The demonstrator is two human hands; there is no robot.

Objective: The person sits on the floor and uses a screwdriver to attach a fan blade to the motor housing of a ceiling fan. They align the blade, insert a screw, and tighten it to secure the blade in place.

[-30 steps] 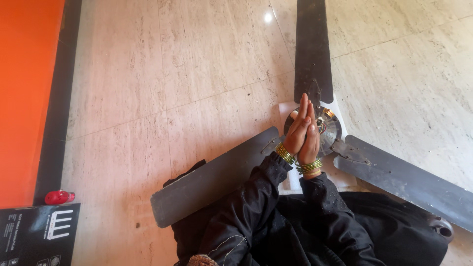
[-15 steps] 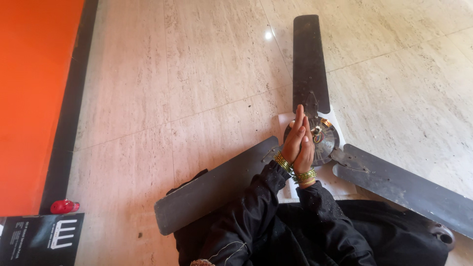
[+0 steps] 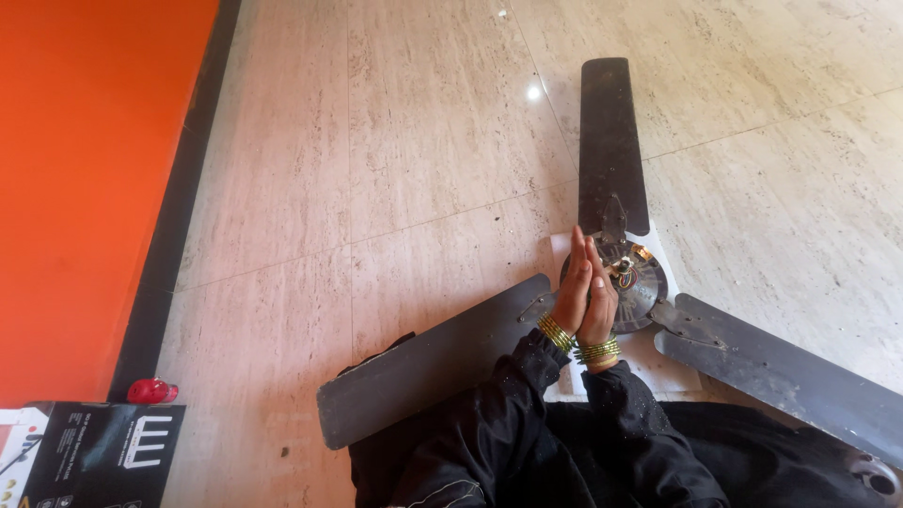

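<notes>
Left hand [image 3: 574,290] and right hand [image 3: 599,303] pressed flat together, empty, right above the open fan motor [image 3: 632,278]; a careless drop could snag its wires.

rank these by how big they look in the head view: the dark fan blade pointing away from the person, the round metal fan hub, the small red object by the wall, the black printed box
1. Dark fan blade pointing away.
2. Black printed box, cut off by the frame and nearer the camera, so this rank is unsure.
3. Round metal fan hub, partly hidden behind the pressed-together hands.
4. Small red object.
</notes>
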